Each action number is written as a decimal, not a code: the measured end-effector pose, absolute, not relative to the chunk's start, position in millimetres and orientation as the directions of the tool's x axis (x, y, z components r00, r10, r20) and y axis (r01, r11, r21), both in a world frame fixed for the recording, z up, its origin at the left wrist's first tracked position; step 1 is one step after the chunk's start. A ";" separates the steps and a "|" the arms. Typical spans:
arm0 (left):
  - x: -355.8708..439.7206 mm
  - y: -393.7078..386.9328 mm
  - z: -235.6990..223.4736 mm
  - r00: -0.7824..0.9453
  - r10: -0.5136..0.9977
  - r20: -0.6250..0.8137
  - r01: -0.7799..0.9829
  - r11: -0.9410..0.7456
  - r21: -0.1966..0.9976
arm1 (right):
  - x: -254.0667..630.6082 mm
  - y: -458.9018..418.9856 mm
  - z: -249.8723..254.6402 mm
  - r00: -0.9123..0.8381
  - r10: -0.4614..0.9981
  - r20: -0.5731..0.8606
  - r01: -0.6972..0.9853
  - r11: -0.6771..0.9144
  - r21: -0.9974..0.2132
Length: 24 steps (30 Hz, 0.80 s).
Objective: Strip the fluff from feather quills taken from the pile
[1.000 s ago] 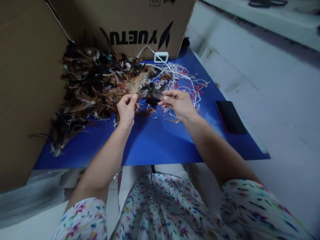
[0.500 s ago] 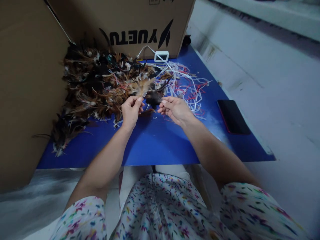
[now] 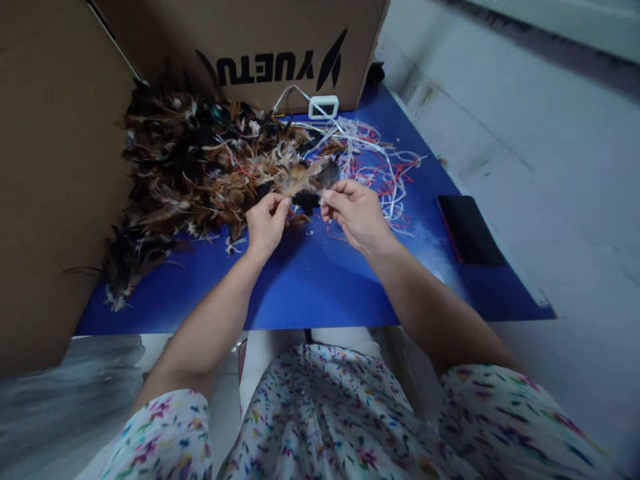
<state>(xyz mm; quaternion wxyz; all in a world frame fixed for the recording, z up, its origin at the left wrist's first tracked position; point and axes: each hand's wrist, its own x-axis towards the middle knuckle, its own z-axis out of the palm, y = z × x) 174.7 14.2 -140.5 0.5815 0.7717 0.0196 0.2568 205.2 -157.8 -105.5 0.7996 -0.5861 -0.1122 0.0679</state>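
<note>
My left hand (image 3: 267, 223) is closed in a pinch, thumb against finger, on a tan feather (image 3: 297, 180) whose fluffy end fans up and away. My right hand (image 3: 353, 210) is also pinched, a short gap to the right. At its fingertips is a black feather (image 3: 306, 200), lying between the two hands. A dark grey feather tip (image 3: 327, 172) shows just above my right fingers; which hand it belongs to I cannot tell. Behind and left of my hands spreads a large heap of brown and black feathers (image 3: 200, 167).
White and red strings (image 3: 370, 153) lie tangled at the back right of the blue table (image 3: 310, 293). A small white device with a dark screen (image 3: 323, 107) stands by the cardboard box (image 3: 280, 33). A phone (image 3: 470, 230) rests near the right edge. Another cardboard panel (image 3: 55, 180) borders the left.
My right hand has risen slightly and its fingers have curled more tightly. The dark grey feather tip now shows above it, beside the tan feather. My left hand has shifted slightly right.
</note>
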 end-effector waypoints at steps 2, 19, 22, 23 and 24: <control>172.3 13.2 -139.6 0.856 0.308 0.416 -0.273 -0.415 0.868 | 202.7 -156.4 -104.2 0.970 0.227 0.086 0.010 0.317 -0.948; 162.3 0.9 -138.7 0.839 0.247 0.485 -0.339 -0.458 0.822 | 197.9 -145.6 -116.5 0.955 0.272 -0.120 -0.207 0.320 -0.925; 162.0 0.6 -138.8 0.837 0.252 0.485 -0.334 -0.466 0.819 | 197.8 -145.8 -116.9 0.951 0.283 -0.123 -0.215 0.322 -0.922; 161.9 0.6 -138.7 0.836 0.252 0.487 -0.334 -0.471 0.816 | 197.7 -145.6 -116.8 0.950 0.287 -0.123 -0.217 0.326 -0.920; 161.9 0.7 -138.7 0.835 0.251 0.489 -0.334 -0.475 0.814 | 197.7 -145.4 -116.7 0.949 0.291 -0.122 -0.219 0.330 -0.918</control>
